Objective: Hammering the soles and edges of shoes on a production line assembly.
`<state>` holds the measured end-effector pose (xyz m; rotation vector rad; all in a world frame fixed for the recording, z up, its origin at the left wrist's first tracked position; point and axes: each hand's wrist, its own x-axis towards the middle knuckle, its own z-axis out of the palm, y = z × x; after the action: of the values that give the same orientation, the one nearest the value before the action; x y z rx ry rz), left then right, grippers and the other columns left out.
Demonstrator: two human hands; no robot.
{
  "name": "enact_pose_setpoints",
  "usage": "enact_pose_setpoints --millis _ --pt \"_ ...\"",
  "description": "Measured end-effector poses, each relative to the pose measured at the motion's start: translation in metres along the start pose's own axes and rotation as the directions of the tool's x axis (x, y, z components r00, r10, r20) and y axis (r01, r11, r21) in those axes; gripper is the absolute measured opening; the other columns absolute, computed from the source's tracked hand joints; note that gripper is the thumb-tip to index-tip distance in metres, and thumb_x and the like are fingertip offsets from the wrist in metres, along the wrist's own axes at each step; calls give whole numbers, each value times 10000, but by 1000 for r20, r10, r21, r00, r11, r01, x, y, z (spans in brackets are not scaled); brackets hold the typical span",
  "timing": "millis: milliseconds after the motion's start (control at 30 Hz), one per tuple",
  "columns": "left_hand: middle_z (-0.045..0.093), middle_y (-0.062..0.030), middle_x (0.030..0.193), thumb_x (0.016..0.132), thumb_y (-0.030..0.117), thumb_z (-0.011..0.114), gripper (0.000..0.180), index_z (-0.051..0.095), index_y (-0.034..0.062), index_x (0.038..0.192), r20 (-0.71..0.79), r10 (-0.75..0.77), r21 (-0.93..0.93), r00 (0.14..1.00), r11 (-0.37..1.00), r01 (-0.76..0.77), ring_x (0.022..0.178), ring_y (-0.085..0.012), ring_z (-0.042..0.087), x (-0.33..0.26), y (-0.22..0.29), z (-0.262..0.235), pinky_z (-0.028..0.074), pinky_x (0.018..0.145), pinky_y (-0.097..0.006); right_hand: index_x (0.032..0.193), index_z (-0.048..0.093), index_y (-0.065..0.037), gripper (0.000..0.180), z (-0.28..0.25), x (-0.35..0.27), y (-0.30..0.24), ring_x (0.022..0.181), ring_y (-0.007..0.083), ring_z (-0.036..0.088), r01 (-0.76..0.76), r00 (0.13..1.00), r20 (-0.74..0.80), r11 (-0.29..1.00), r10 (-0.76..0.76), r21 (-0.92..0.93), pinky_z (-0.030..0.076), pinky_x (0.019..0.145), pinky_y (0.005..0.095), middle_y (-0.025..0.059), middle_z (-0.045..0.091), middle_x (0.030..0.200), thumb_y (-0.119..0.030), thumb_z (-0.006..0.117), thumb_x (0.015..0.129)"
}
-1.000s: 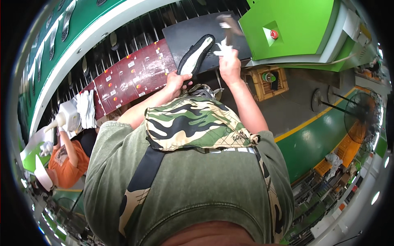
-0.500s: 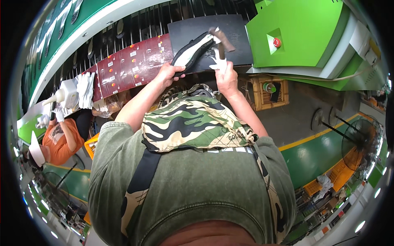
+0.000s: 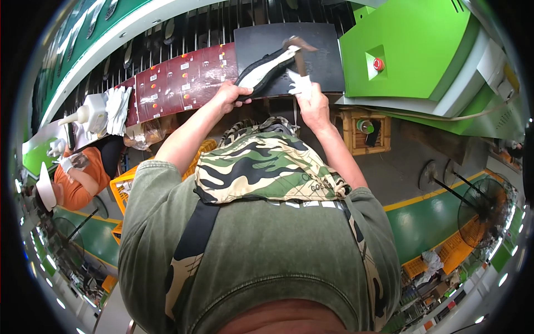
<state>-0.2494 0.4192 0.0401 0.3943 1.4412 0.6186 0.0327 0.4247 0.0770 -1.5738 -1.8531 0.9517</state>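
Observation:
My left hand is closed around the near-left end of a black shoe upper, its thumb pressed on the white underside that faces up. The piece slants away to the right, over a flat black sheet on the bench. In my right hand is a hammer, gripped by the handle. White cloth is bunched around that handle, just above my fingers. The brownish hammer head is at the far end of the shoe upper; whether it touches cannot be made out.
The black sheet adjoins a dark red printed sheet over slatted rollers. At right stands a green machine with a red button. White gloves and a white bottle lie left, near a person in orange. A bamboo stool stands below.
The hammer head has tipped lower against the far end of the shoe upper. My left hand keeps its hold. The person at left has drawn a gloved hand down toward the body.

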Motion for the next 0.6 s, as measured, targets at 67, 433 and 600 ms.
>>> enact_pose_setpoints --millis 67,433,600 --pt "729 -83 919 812 69 774 320 634 48 1099 4 -3 -29 1000 1000 3 638 -179 692 -3 0 2 376 435 -233 1093 526 5 292 -3 -11 -5 845 434 688 48 996 -84 979 -32 197 531 722 496 242 682 865 -185 646 906" --pt "718 -102 938 814 46 760 365 598 26 1140 26 -7 -92 1000 996 10 648 -194 695 -2 9 2 367 398 -219 1050 530 0 313 18 -22 15 863 483 660 -36 999 -29 996 38 76 515 728 531 275 676 881 -250 656 910" --pt "719 -108 903 820 42 755 324 625 13 1116 27 -8 -76 1000 997 10 604 -198 692 11 -4 -3 375 364 -213 1119 546 -10 331 15 -21 5 838 458 678 5 999 -48 1000 -4 17 528 721 523 255 689 879 -233 663 905"
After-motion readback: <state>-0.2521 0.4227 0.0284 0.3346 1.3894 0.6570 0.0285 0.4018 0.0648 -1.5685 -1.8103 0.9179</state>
